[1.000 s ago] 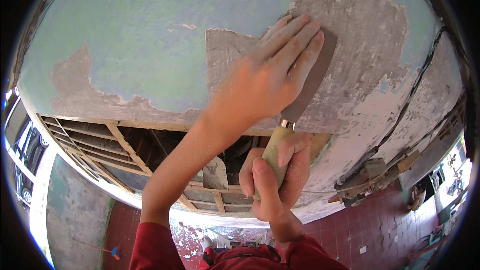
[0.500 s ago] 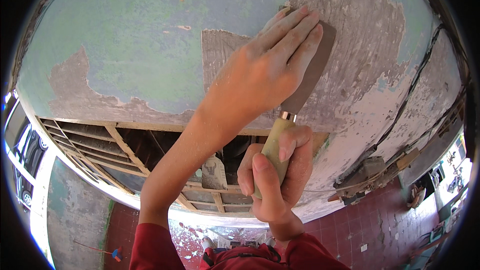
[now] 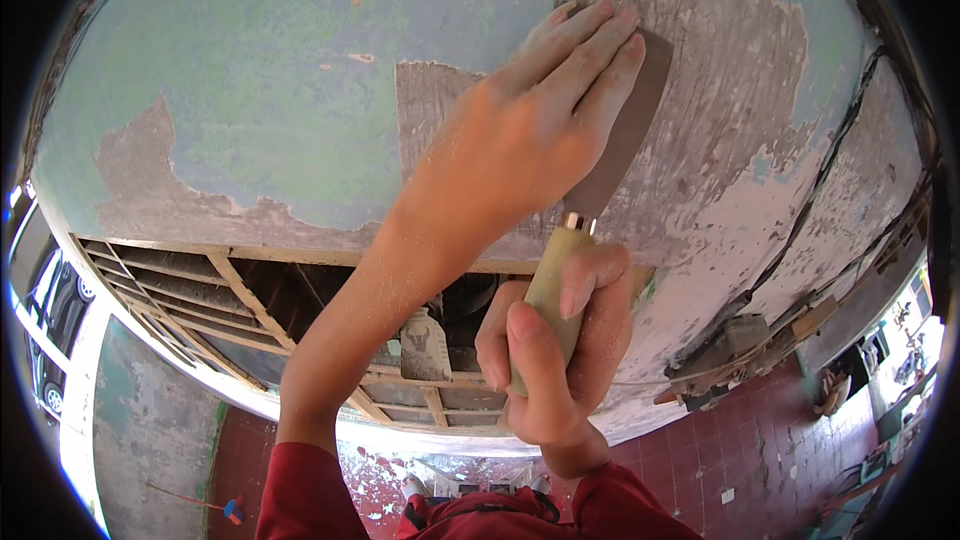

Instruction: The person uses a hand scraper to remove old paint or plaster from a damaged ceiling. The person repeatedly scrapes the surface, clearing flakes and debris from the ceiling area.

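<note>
A scraper (image 3: 624, 145) with a flat metal blade and a pale wooden handle lies against a wall of flaking blue-green paint (image 3: 260, 100). My right hand (image 3: 555, 360) is wrapped around the handle, thumb up along it. My left hand (image 3: 545, 115) lies flat on the blade, fingers stretched toward its upper edge, pressing it to the wall. Around the blade the paint is gone and bare grey plaster (image 3: 720, 120) shows.
Below the wall is an opening with exposed wooden laths (image 3: 230, 290). A dark cable (image 3: 820, 180) runs down the wall at right. A red tiled floor (image 3: 770, 450) with paint flakes lies far below, with clutter at the right. Windows (image 3: 40, 330) at far left.
Both hands and the scraper have slid slightly up the wall; the bare patch left of the blade looks a little larger.
</note>
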Demonstrator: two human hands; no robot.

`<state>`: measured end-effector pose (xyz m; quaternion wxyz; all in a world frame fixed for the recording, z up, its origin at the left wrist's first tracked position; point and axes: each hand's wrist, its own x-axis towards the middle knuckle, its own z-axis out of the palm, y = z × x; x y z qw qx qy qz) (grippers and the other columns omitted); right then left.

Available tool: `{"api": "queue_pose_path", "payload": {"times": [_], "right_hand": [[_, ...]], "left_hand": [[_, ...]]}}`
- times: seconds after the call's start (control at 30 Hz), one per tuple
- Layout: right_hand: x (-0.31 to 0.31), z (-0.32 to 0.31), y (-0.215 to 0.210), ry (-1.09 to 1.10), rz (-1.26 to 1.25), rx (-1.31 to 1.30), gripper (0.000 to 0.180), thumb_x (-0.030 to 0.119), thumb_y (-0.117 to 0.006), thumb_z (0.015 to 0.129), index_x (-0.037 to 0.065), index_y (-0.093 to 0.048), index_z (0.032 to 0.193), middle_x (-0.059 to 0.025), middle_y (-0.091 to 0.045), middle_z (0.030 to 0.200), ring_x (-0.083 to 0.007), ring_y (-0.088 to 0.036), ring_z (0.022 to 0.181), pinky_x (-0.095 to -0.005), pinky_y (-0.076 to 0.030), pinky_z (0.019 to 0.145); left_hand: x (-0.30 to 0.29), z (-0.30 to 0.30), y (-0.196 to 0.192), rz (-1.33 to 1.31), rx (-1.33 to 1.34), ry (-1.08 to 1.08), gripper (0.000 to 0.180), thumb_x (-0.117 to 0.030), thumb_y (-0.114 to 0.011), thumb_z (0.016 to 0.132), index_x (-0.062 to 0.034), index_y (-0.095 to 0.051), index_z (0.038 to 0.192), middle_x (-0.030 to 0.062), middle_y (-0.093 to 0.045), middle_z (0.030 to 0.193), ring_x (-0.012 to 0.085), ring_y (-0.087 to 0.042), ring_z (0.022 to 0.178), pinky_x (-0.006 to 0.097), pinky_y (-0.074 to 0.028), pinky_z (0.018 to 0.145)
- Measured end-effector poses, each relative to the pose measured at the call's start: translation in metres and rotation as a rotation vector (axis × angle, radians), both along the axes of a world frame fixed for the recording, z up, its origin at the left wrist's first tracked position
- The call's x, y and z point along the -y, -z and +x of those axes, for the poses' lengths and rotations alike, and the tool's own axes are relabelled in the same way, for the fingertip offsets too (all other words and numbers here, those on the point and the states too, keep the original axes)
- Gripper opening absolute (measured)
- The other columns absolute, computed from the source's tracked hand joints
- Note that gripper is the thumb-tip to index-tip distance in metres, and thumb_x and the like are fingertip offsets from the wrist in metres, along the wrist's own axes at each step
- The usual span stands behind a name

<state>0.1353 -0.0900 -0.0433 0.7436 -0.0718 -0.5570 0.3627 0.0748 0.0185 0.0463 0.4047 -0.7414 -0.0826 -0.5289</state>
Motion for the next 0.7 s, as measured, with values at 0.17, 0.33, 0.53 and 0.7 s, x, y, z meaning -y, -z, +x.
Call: {"api": "queue_pose_path", "payload": {"times": [0.17,0.33,0.53,0.7], "right_hand": [[0.012,0.005,0.008,-0.027,-0.045,0.058,0.022,-0.004,-0.047,0.088,0.008,-0.029,0.094,-0.0072,-0.044,0.077,-0.0065,-0.045,0.048,-0.0208,-0.032,0.041],[0.006,-0.001,-0.003,0.046,-0.047,0.070,0.025,0.009,-0.051,0.088,0.014,-0.027,0.096,-0.0060,-0.038,0.083,-0.0094,-0.042,0.041,-0.0218,-0.028,0.036],[0.014,-0.002,0.004,0.033,-0.097,0.097,0.025,0.009,-0.050,0.088,0.014,-0.027,0.097,-0.0061,-0.038,0.083,-0.0095,-0.040,0.040,-0.0218,-0.028,0.036],[0.000,-0.007,-0.006,-0.017,0.053,-0.056,0.022,-0.010,-0.045,0.087,0.004,-0.029,0.094,-0.0084,-0.046,0.073,-0.0050,-0.047,0.050,-0.0201,-0.035,0.041]], "left_hand": [[0.003,-0.001,0.015,-0.028,-0.001,0.002,0.038,-0.005,-0.060,0.075,0.0068,-0.062,0.111,0.0154,-0.061,0.121,0.0288,-0.058,0.116,0.038,-0.048,0.102],[-0.001,0.001,0.001,-0.011,0.005,0.046,0.038,-0.005,-0.060,0.075,0.0071,-0.062,0.111,0.0150,-0.061,0.119,0.0292,-0.058,0.115,0.038,-0.049,0.101],[0.001,-0.001,0.011,-0.026,-0.006,0.049,0.036,-0.004,-0.060,0.076,0.0057,-0.063,0.110,0.0145,-0.061,0.118,0.0279,-0.059,0.115,0.037,-0.050,0.100],[-0.001,0.001,-0.003,0.008,0.023,0.062,0.035,-0.004,-0.060,0.076,0.0054,-0.064,0.109,0.0146,-0.062,0.118,0.0280,-0.060,0.113,0.037,-0.051,0.098]]}}
